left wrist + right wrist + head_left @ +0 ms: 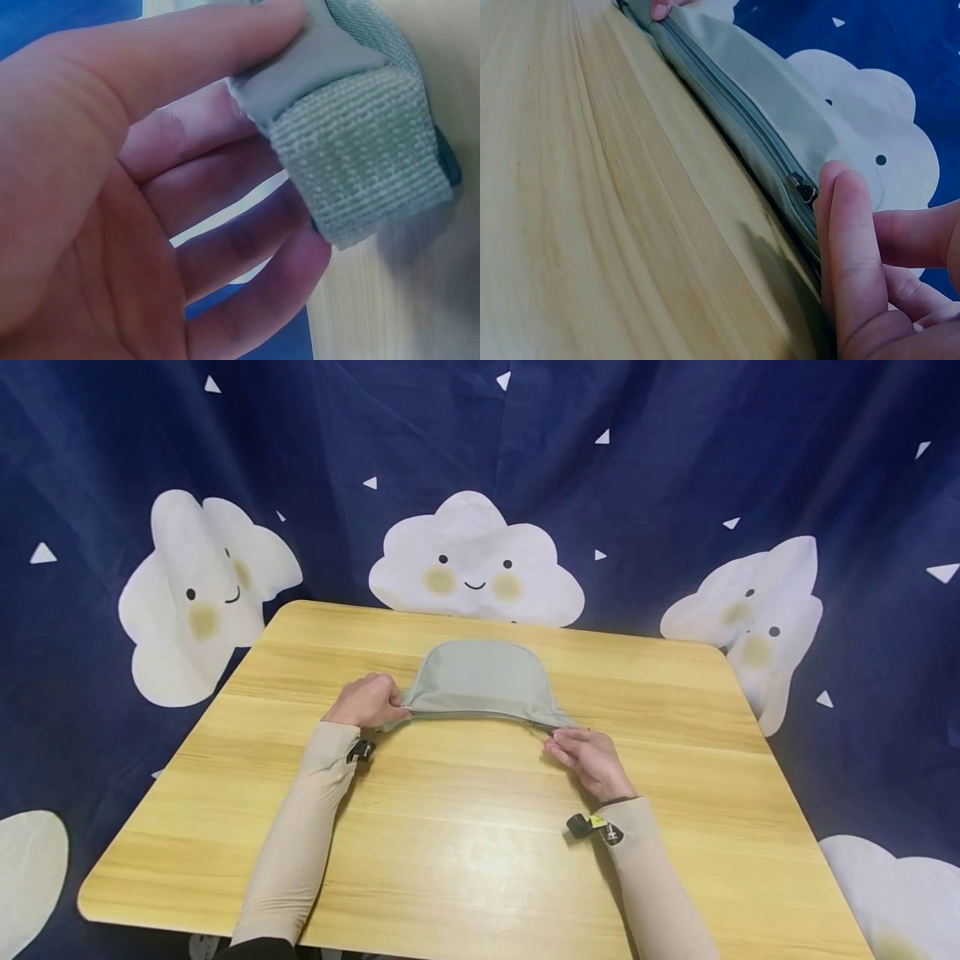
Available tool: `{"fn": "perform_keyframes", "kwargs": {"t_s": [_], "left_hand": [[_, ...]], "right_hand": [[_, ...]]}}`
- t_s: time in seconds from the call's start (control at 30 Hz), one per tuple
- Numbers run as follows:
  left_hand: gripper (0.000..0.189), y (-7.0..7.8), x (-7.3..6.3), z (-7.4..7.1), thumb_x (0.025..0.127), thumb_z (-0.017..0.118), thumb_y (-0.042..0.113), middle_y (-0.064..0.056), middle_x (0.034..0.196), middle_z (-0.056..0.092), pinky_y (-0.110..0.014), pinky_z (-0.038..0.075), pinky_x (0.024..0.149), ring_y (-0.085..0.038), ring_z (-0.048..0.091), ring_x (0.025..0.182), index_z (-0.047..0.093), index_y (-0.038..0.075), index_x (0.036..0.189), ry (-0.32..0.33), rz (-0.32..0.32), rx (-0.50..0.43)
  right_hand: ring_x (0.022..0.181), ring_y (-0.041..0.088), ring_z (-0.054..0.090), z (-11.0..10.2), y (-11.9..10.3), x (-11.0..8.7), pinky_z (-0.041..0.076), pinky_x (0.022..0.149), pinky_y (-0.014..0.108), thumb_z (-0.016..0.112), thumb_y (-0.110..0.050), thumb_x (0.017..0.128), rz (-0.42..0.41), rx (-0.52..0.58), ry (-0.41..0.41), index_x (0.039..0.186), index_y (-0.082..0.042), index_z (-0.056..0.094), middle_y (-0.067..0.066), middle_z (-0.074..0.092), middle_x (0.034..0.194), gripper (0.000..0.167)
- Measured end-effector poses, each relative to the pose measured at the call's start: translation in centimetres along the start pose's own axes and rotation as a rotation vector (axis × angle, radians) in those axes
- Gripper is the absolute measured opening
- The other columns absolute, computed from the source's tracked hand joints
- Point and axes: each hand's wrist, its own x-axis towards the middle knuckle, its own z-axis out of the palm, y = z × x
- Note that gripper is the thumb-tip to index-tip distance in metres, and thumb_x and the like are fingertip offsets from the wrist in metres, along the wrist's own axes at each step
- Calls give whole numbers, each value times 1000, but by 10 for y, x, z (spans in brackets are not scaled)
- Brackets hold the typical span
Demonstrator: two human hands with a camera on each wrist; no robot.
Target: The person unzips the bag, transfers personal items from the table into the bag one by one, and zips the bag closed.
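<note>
A grey-green waist bag (480, 677) lies on the table, its rounded top away from me and its zipper along the near edge. My left hand (369, 700) pinches the bag's left end between thumb and fingers. In the left wrist view, a woven strap (360, 150) folds beside the fingers of that hand (150, 172). At the bag's right end, my right hand (592, 760) pinches the zipper pull. The right wrist view has the dark metal slider (802, 187) close to the fingertips (847, 187), which hide the end of the pull.
The wood-grain table (450, 860) extends around the bag on all sides. Behind it hangs a dark blue curtain (637, 485) printed with white clouds and triangles. Each sleeve carries a small black wrist camera, one on the left (362, 751) and one on the right (579, 826).
</note>
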Motion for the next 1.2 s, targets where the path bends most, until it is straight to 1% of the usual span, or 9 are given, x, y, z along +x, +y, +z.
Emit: {"fn": "perform_keyframes", "kwargs": {"t_s": [0.2,0.33,0.6,0.8,1.07,1.2], "left_hand": [[56,-2,0,1,88,80,34,9,54,27,-28,23,50,-11,25,53,38,23,52,-7,-15,4],[56,-2,-1,1,88,80,34,9,55,27,-28,23,51,-10,25,53,38,23,52,-9,1,-6],[56,0,-1,0,88,79,33,9,54,27,-28,24,51,-10,26,53,38,23,52,-3,4,-6],[56,0,-1,0,88,80,33,9,54,27,-29,23,51,-11,26,53,38,23,52,-9,-10,-4],[56,2,1,0,89,79,34,9,55,28,-29,26,53,-11,27,54,38,23,52,-12,-10,4],[57,1,1,0,88,79,34,9,55,26,-29,24,52,-10,25,53,37,23,52,-8,-3,3]], "right_hand": [[86,11,77,0,0,-1,58,88,22,54,8,100,-1,2,-5,139,21,44,5,75,89,42],[84,10,77,-2,0,-3,58,86,21,52,9,101,4,-8,9,139,21,43,5,75,87,41],[85,10,77,-4,0,-5,58,86,20,53,7,102,-5,-3,-12,138,21,44,4,77,87,40],[84,10,77,-5,0,-6,58,86,20,52,8,101,-5,5,-1,140,22,42,5,76,86,42],[86,11,77,-9,0,-6,58,88,21,54,8,101,-10,11,2,139,22,43,5,76,88,42],[85,11,77,-12,0,-4,58,87,21,55,8,100,-11,22,13,138,21,44,6,76,87,42]]}}
